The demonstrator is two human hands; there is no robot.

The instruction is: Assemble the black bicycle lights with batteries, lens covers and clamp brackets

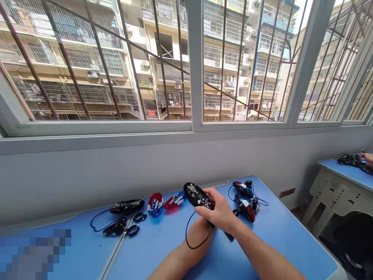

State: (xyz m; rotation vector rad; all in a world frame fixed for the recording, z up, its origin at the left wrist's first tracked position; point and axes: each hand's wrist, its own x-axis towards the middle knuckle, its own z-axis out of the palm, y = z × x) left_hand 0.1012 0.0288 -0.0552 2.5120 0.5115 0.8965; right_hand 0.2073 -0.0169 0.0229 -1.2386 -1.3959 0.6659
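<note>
Work appears under way: the right hand grips a black case; the left hand's fingers are hidden. Whether red-and-blue cases at right are finished is unclear.

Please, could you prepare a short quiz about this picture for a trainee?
1. Which hand visibly grips the black item?
2. True or false: red-and-blue items lie on only one side of it.
3. Fill the gap: the desk top is ____.

Key:
1. The right hand.
2. False; they lie on both its left and right.
3. Blue.
</note>
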